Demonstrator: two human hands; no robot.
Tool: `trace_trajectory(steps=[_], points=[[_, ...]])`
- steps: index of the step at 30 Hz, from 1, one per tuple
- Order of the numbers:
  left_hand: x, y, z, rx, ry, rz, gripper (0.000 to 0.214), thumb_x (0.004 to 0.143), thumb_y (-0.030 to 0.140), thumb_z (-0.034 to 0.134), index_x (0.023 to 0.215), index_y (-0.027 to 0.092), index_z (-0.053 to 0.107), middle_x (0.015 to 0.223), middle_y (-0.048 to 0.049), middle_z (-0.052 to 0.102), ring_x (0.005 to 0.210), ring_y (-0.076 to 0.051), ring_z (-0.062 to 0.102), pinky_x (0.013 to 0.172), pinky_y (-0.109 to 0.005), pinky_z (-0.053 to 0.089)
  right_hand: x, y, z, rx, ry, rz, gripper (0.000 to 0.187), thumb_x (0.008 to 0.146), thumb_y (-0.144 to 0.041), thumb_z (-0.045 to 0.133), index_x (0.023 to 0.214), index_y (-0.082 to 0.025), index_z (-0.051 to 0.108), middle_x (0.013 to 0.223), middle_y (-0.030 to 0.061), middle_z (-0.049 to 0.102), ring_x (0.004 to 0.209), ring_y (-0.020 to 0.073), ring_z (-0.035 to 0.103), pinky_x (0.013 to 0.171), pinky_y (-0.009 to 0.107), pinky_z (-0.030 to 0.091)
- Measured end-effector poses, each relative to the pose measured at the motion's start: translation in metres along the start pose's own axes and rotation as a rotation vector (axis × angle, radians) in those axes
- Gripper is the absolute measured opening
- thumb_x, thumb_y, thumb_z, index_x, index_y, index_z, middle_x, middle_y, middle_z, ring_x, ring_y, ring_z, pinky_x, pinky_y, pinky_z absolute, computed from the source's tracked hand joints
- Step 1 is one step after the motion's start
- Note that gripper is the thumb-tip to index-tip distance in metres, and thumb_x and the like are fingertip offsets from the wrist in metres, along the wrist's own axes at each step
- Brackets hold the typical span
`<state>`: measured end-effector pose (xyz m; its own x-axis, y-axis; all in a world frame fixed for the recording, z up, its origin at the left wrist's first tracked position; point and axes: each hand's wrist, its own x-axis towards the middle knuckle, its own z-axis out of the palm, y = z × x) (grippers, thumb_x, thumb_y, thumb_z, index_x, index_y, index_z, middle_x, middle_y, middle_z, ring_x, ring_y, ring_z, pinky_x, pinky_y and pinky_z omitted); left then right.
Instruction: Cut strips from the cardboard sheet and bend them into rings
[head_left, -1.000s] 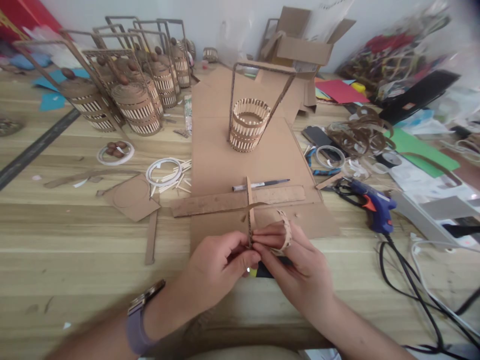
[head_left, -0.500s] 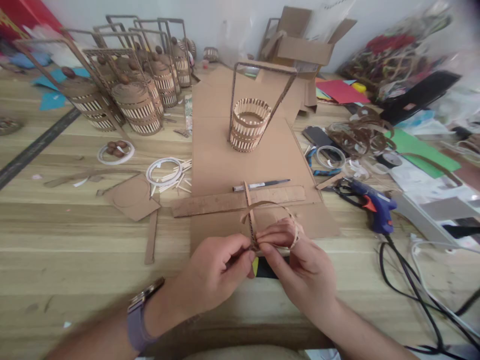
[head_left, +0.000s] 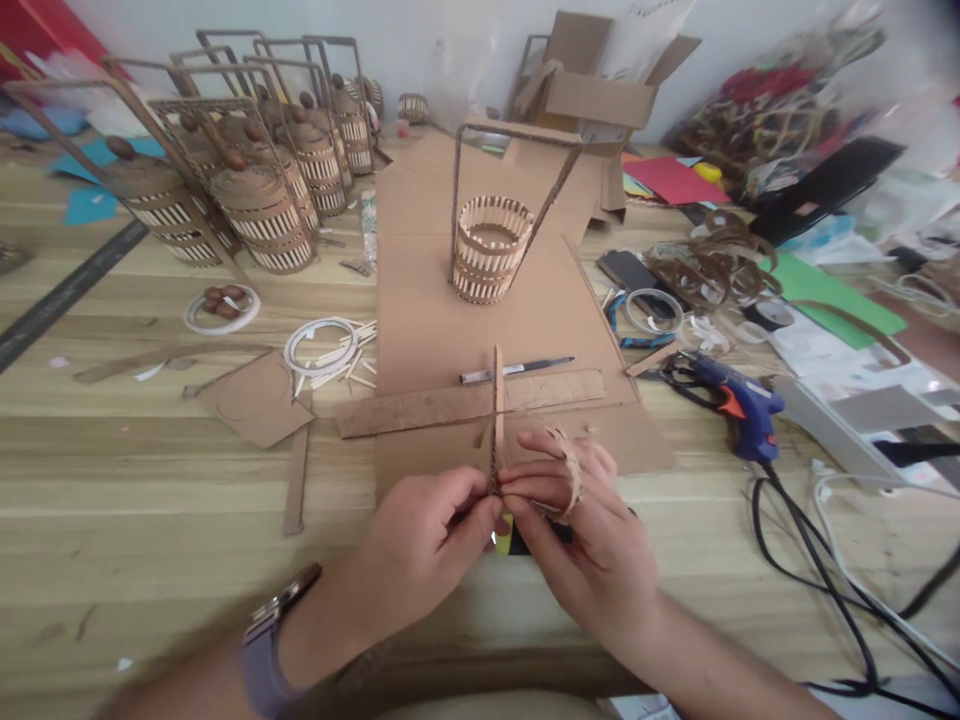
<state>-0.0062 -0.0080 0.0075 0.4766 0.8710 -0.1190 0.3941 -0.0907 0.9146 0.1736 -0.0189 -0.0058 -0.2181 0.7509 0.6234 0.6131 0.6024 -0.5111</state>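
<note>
Fingertips pinched, my left hand (head_left: pixel 439 535) and my right hand (head_left: pixel 585 530) meet at the near end of a narrow cardboard strip (head_left: pixel 499 400), which stands out away from me on edge. A thin peeled paper band (head_left: pixel 574 470) curls round the fingers of my right hand. Under the strip lie a wider flat cardboard strip (head_left: pixel 420 408) and a pen (head_left: pixel 525 369), both on the large cardboard sheet (head_left: pixel 420 320). Something yellow and black (head_left: pixel 504 533) shows partly below my fingertips; what it is stays hidden.
A small stick basket with a tall handle (head_left: pixel 491 255) stands on the sheet. Several lidded baskets (head_left: pixel 262 220) crowd the back left. To the right lie a blue glue gun (head_left: pixel 742 405) with its cable and coiled cardboard strips (head_left: pixel 705 265). Tape rings (head_left: pixel 322 345) and sticks lie left.
The loose curled band that arched over the strip has drawn in close round my right fingers. The narrow strip has turned straighter away from me. The whole view has shifted slightly.
</note>
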Motion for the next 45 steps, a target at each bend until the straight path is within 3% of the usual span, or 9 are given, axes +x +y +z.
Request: trace_trajectory(steps=[5, 13, 19, 22, 28, 36, 45], points=[[0.0014, -0.0011, 0.0008, -0.002, 0.022, 0.028, 0.030, 0.096, 0.031, 0.043, 0.074, 0.019, 0.058, 0.064, 0.0008, 0.066, 0.057, -0.012, 0.060, 0.053, -0.020, 0.039, 0.0002, 0.0001, 0.0000, 0.014, -0.012, 0.015, 0.017, 0.089, -0.010, 0.059, 0.091, -0.026, 0.060, 0.086, -0.0026, 0.077, 0.109, 0.0216, 0.069, 0.096, 0.040, 0.040], [0.0016, -0.0045, 0.0003, 0.013, 0.025, 0.086, 0.030, 0.098, 0.031, 0.042, 0.075, 0.019, 0.057, 0.066, 0.0003, 0.068, 0.060, -0.013, 0.064, 0.056, -0.021, 0.041, 0.0046, 0.0018, -0.0043, 0.047, -0.027, 0.050, 0.016, 0.089, -0.011, 0.061, 0.091, -0.027, 0.061, 0.082, -0.0027, 0.076, 0.106, 0.0229, 0.071, 0.093, 0.040, 0.048], [0.0012, -0.0061, 0.0016, 0.017, 0.040, 0.051, 0.030, 0.099, 0.033, 0.042, 0.074, 0.020, 0.054, 0.064, 0.0017, 0.064, 0.058, -0.012, 0.061, 0.054, -0.021, 0.039, 0.0028, 0.0023, 0.0006, 0.079, -0.010, -0.012, 0.013, 0.087, -0.017, 0.068, 0.097, -0.024, 0.064, 0.100, 0.0063, 0.075, 0.112, 0.0252, 0.069, 0.092, 0.040, 0.057], [-0.0003, -0.0048, 0.0014, -0.001, 0.027, 0.074, 0.031, 0.099, 0.032, 0.042, 0.073, 0.019, 0.054, 0.065, 0.0010, 0.065, 0.060, -0.012, 0.061, 0.055, -0.021, 0.039, 0.0033, 0.0017, 0.0014, 0.089, -0.005, -0.003, 0.016, 0.087, -0.011, 0.064, 0.096, -0.024, 0.065, 0.097, 0.0055, 0.076, 0.107, 0.0226, 0.071, 0.091, 0.037, 0.059], [0.0002, -0.0012, -0.0009, 0.042, 0.010, 0.147, 0.031, 0.098, 0.029, 0.042, 0.076, 0.018, 0.059, 0.069, -0.0001, 0.067, 0.063, -0.012, 0.060, 0.058, -0.021, 0.039, 0.0041, 0.0017, -0.0017, 0.129, 0.001, 0.022, 0.020, 0.087, -0.008, 0.061, 0.096, -0.026, 0.062, 0.090, -0.0006, 0.078, 0.094, 0.0192, 0.075, 0.098, 0.039, 0.054], [0.0013, -0.0028, -0.0011, -0.062, -0.021, 0.016, 0.028, 0.097, 0.039, 0.050, 0.083, 0.018, 0.062, 0.072, 0.0006, 0.068, 0.064, -0.013, 0.061, 0.059, -0.022, 0.041, 0.0010, 0.0001, -0.0022, -0.036, 0.011, -0.041, 0.017, 0.088, -0.012, 0.062, 0.095, -0.027, 0.062, 0.091, -0.0015, 0.079, 0.097, 0.0201, 0.074, 0.099, 0.039, 0.046], [-0.0003, -0.0020, 0.0003, -0.093, -0.032, 0.039, 0.027, 0.098, 0.031, 0.043, 0.084, 0.018, 0.063, 0.077, -0.0021, 0.073, 0.068, -0.014, 0.068, 0.061, -0.021, 0.046, -0.0005, 0.0011, -0.0019, 0.010, 0.005, 0.013, 0.016, 0.090, -0.012, 0.059, 0.095, -0.027, 0.060, 0.091, -0.0031, 0.079, 0.100, 0.0182, 0.073, 0.103, 0.038, 0.042]])
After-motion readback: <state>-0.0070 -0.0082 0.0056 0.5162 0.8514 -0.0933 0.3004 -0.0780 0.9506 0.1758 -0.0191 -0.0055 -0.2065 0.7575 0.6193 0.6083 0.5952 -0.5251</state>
